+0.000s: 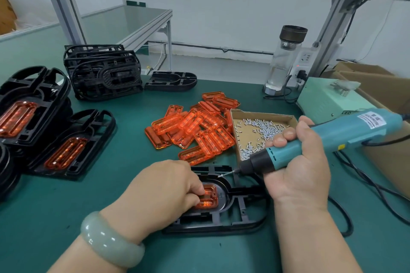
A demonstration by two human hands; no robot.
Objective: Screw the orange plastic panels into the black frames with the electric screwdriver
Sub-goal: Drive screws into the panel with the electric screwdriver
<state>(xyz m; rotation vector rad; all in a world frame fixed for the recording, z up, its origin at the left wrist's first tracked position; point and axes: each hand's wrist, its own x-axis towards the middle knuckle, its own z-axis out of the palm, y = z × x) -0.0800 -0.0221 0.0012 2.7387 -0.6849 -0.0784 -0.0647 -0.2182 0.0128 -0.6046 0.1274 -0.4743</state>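
Left hand point(164, 186): fingers curled on orange panel point(208, 198), holding it seated in black frame point(221, 226).
Right hand point(297, 168): wrapped around electric screwdriver point(355, 126), bit at frame's 12 o'clock edge.

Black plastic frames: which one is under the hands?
The black plastic frame nearest the camera, lying flat, left hand holding its orange plastic panel; the others sit aside.

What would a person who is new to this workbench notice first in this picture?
The bright heap of orange panels in the middle of the green table catches the eye first. Just in front of it, the right hand grips a blue-green electric screwdriver, its tip carrying a screw above a black frame, where the left hand holds an orange panel in place.
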